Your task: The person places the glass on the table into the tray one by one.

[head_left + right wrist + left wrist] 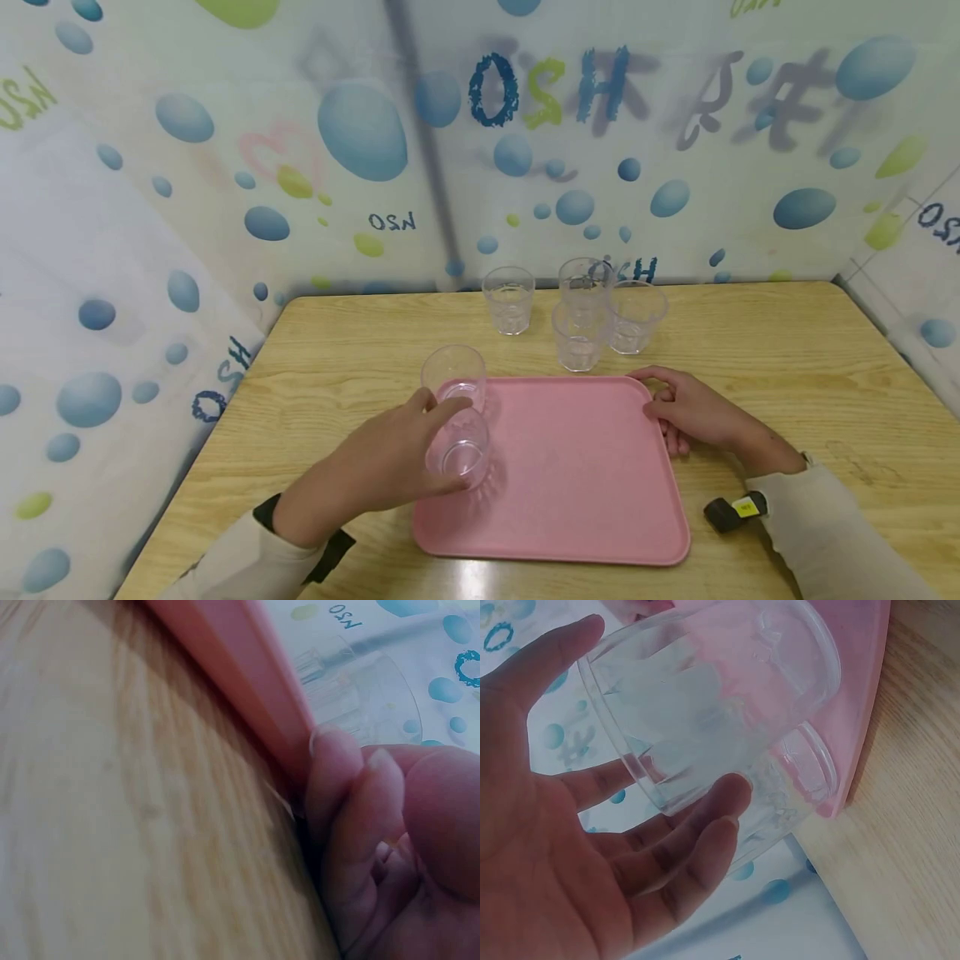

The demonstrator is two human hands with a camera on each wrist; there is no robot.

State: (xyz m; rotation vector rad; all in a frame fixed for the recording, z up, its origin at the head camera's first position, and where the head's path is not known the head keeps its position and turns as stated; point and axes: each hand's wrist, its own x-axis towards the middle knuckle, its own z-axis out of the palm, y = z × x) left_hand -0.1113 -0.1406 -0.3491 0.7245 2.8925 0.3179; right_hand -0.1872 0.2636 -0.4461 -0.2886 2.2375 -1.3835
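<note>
My left hand (390,454) curves round a clear drinking glass (465,457) standing on the left side of the pink tray (570,467). In the left wrist view its thumb reaches the rim of this glass (675,712) and the fingers lie along the other side. A second clear glass (453,375) stands just behind, at the tray's far left corner. At the far right corner, my right hand (693,412) grips the tray's edge. Close up in the right wrist view, curled fingers (337,780) meet the tray's side (240,675).
Several clear glasses (510,304) stand behind the tray towards the back of the wooden table (345,350). A patterned curtain wall (300,167) rises at the table's back edge. On the right wrist sits a black strap (723,515) with a yellow label.
</note>
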